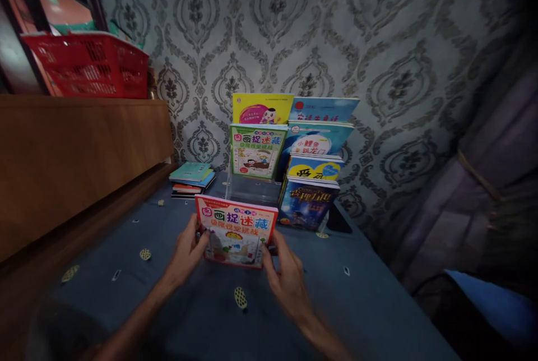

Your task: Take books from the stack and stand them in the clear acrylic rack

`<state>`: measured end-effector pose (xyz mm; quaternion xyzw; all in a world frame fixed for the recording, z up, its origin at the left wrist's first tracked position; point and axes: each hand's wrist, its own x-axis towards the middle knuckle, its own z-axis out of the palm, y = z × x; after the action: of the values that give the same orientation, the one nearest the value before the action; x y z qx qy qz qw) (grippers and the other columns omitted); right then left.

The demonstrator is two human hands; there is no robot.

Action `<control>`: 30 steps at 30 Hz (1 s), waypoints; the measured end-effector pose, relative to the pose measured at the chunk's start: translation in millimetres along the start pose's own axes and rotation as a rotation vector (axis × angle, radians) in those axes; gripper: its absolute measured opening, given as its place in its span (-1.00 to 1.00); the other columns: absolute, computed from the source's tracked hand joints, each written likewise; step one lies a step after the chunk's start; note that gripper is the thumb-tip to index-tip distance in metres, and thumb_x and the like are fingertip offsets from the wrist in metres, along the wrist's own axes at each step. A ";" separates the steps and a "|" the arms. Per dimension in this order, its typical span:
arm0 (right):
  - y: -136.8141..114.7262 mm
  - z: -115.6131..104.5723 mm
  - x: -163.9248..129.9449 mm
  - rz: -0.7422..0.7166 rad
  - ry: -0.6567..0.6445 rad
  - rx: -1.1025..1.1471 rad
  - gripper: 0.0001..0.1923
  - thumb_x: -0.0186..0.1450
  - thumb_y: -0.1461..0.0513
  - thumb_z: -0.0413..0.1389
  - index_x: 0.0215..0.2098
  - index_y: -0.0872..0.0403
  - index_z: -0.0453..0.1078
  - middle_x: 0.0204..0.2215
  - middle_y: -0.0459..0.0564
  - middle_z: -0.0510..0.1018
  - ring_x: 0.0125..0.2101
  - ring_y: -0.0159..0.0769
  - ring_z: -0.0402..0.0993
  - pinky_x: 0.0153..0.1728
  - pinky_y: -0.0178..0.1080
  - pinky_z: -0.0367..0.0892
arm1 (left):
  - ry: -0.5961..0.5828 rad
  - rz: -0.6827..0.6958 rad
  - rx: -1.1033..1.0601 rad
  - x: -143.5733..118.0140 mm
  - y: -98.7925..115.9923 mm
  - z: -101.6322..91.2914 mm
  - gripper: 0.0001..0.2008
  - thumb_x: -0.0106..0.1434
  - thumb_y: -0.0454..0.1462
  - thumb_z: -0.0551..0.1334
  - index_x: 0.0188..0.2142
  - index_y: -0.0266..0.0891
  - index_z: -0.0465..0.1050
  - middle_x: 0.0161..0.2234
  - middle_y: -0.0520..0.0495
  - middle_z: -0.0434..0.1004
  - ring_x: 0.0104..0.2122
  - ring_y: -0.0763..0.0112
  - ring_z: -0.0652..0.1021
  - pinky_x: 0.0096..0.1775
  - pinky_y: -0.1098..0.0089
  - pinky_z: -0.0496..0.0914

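Both hands hold a red-bordered children's book [236, 231] upright just above the blue cloth. My left hand [188, 251] grips its left edge and my right hand [284, 271] grips its lower right corner. Right behind it stands a clear tiered display stand [251, 188]. A green-bordered book [257, 151] and a yellow book [262, 107] stand in the stand's left column. Several blue books [313, 173] fill the right column.
A small stack of books [192, 179] lies on the blue patterned cloth [126, 271] by the wall. A wooden headboard-like ledge [75, 153] on the left carries a red plastic basket [90, 64]. Patterned wallpaper is behind, a dark curtain at right.
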<state>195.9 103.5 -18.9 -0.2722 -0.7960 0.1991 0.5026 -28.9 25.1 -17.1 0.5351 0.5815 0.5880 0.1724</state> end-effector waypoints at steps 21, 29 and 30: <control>-7.5 -2.0 2.1 0.034 -0.110 -0.030 -0.77 0.32 0.20 0.04 -0.05 0.00 0.30 -0.36 -0.01 0.55 -0.37 -0.18 0.52 -0.37 -0.18 0.46 | -0.153 -0.007 -0.032 5.2 5.0 2.1 -0.60 0.13 -0.24 0.26 -0.01 -0.19 0.39 -0.29 -0.02 0.53 -0.25 0.25 0.52 -0.15 0.33 0.43; 15.8 -8.3 66.1 -0.048 -0.087 -0.062 -0.66 0.32 0.12 0.04 0.03 0.05 0.23 -0.26 0.07 0.55 -0.28 -0.12 0.53 -0.25 -0.10 0.47 | -0.116 0.116 -0.077 76.4 16.2 13.7 -0.56 0.07 -0.25 0.33 -0.03 -0.23 0.39 -0.19 -0.05 0.53 -0.15 0.22 0.52 -0.06 0.28 0.45; 20.2 -12.8 86.1 -0.077 -0.075 -0.081 -0.67 0.32 0.11 0.03 0.01 0.06 0.23 -0.25 0.09 0.55 -0.27 -0.11 0.53 -0.25 -0.08 0.47 | -0.117 0.168 -0.091 96.7 21.8 15.6 -0.55 0.07 -0.25 0.33 -0.01 -0.23 0.37 -0.14 -0.08 0.53 -0.10 0.20 0.52 -0.02 0.26 0.44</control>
<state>182.4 174.1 34.0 -0.2537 -0.8316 0.1572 0.4683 -42.4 106.9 39.4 0.6070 0.4962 0.5940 0.1803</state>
